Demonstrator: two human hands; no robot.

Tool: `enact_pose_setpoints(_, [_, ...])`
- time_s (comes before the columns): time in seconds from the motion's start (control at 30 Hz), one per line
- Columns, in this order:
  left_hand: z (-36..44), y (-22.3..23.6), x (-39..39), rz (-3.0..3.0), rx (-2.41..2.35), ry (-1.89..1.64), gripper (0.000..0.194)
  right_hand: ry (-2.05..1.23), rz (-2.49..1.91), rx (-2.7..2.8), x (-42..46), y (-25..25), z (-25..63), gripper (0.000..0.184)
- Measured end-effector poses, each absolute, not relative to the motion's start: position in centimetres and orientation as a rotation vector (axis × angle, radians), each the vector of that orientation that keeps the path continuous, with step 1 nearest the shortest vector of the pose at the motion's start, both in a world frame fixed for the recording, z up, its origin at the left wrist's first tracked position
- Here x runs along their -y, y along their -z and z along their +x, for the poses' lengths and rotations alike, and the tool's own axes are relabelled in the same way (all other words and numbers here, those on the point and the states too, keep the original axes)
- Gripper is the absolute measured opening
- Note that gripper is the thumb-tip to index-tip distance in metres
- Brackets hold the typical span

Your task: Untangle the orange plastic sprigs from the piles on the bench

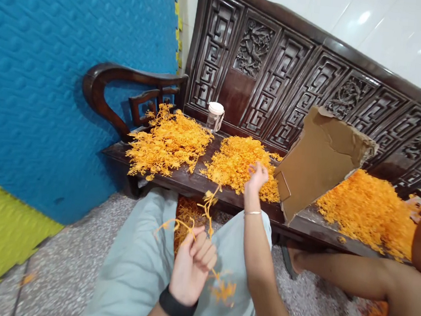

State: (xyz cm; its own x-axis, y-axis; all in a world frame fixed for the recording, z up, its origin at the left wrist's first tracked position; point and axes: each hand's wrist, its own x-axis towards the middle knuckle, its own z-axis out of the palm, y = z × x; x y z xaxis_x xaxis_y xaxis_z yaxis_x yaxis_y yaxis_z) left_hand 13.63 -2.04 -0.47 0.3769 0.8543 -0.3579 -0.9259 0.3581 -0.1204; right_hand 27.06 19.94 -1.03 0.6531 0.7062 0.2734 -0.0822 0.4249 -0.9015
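My left hand, with a black band at the wrist, is closed around several thin orange plastic sprigs. Their branched ends stick out above and below the fist, over my lap. At the near edge of the middle heap of orange plastic pieces, my right hand has its fingers bent together. Whatever lies between those fingertips is too small to make out. Left of that heap, a second pile of branched orange sprigs rests on the dark wooden bench.
A clear cup with a white lid stands behind the heaps. An upright cardboard piece separates the middle heap from a larger orange heap. Another person's leg and hand are at right. Blue foam matting rises at left.
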Motion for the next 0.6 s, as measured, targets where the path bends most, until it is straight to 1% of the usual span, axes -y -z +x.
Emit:
enact_pose_setpoints(0.1, [13.7, 0.1, 3.2, -0.365, -0.248, -1.082, 0.045, -0.309, -1.032, 0.760, -21.4, 0.7, 30.1, 0.027])
enact_pose_setpoints(0.17, [13.4, -0.2, 3.1, -0.359, -0.244, -1.092, 0.046, -0.243, -1.019, 0.889, -21.8, 0.9, 30.8, 0.027])
enact_pose_setpoints(0.27, [12.6, -0.4, 2.0, -0.317, -0.242, -1.149, 0.047, -0.369, -1.015, 1.092, -22.1, 1.5, 29.9, 0.027])
enact_pose_setpoints(0.37, [11.6, -0.2, 1.2, -0.261, -0.259, -1.171, 0.048, -0.459, -1.000, 1.255, -22.5, 1.9, 28.5, 0.032])
enact_pose_setpoints(0.4, [11.2, -0.1, 1.0, -0.240, -0.269, -1.179, 0.048, -0.461, -0.995, 1.286, -22.7, 2.0, 28.2, 0.031])
enact_pose_setpoints(0.5, [10.5, 0.2, 1.0, -0.181, -0.330, -1.236, 0.049, -0.431, -1.014, 1.377, -23.6, 2.1, 27.8, 0.021])
enact_pose_setpoints(0.6, [10.1, 0.5, 1.0, -0.123, -0.425, -1.336, 0.047, -0.309, -1.101, 1.541, -24.6, 2.1, 27.7, 0.020])
